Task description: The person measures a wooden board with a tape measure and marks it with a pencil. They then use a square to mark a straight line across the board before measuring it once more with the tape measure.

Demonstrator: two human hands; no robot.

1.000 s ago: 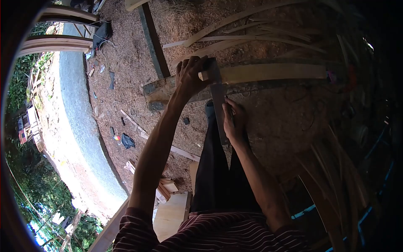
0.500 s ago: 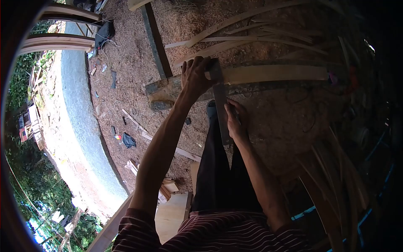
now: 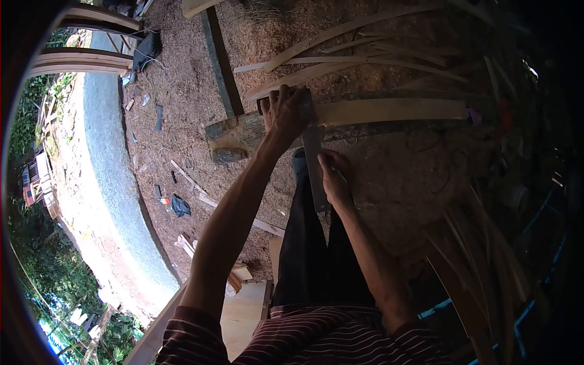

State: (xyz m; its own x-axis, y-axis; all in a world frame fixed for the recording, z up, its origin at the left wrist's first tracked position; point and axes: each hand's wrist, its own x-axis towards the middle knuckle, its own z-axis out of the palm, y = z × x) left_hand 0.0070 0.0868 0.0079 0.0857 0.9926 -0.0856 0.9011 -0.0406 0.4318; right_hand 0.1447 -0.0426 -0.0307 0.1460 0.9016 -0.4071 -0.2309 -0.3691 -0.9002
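A pale wooden board (image 3: 395, 111) lies across a rough timber beam (image 3: 246, 131). Over the board's left end, my left hand (image 3: 286, 115) presses with bent fingers on the head of a carpenter's square, partly hiding it. The square's long metal blade (image 3: 313, 161) runs from the board towards my legs. Beside the blade's right edge is my right hand (image 3: 336, 176), its fingers closed around a slim object, perhaps a pencil, that is mostly hidden. My right fingertips are at or very near the blade; contact cannot be made out.
Long wood strips (image 3: 365, 58) lie on the shavings-covered ground beyond the beam. More bent strips (image 3: 480, 261) stand at the lower right. A dark post (image 3: 222, 67) meets the beam's left end. Wood offcuts (image 3: 240, 274) and a plywood panel (image 3: 246, 316) are by my left side.
The view has shifted slightly, moving the scene left. The square's blade is a little more tilted, and my right hand remains beside it. My left hand stays at the square's head.
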